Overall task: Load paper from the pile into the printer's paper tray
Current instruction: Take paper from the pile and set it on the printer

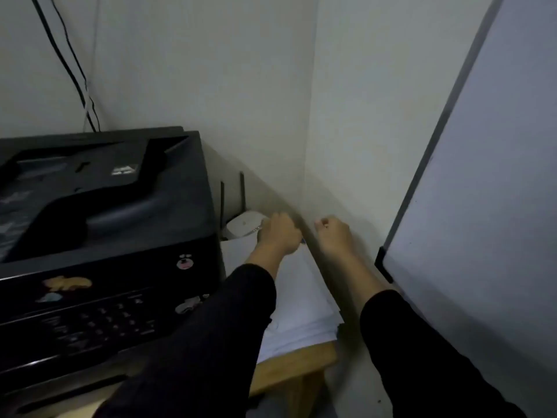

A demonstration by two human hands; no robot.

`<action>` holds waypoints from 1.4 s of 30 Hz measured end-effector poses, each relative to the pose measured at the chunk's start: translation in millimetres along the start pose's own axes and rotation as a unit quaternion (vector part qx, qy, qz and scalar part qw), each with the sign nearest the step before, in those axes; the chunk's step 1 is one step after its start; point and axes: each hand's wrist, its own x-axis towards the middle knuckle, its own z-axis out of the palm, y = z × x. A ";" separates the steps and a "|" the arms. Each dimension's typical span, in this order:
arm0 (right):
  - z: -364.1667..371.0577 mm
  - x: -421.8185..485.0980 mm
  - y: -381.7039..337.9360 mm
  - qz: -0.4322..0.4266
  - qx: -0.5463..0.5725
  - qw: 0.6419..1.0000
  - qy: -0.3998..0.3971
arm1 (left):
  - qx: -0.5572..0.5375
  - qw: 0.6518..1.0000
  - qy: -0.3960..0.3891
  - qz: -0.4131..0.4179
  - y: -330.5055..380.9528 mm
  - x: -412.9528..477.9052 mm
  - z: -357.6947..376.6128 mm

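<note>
A pile of white paper (301, 300) lies on a wooden table, just right of the black printer (99, 236). Both my arms in black sleeves reach over the pile to its far end. My left hand (278, 233) rests at the pile's far edge with its fingers curled down and out of sight behind the knuckles. My right hand (333, 235) is curled too, at the pile's far right corner against the wall. Whether either hand grips sheets is hidden. The printer's paper tray is not visible as an open tray.
A white router (245, 226) with two dark antennas stands behind the pile, beside the printer. A small blue object (303, 241) peeks out by my left hand. A framed whiteboard (470, 206) leans at the right. The wooden table edge (295, 363) ends under the pile; walls close the corner.
</note>
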 end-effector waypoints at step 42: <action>55.6 17.6 75.7 0.227 0.136 0.944 -0.197 | -0.046 0.949 0.028 -0.310 -51.9 5.6 48.7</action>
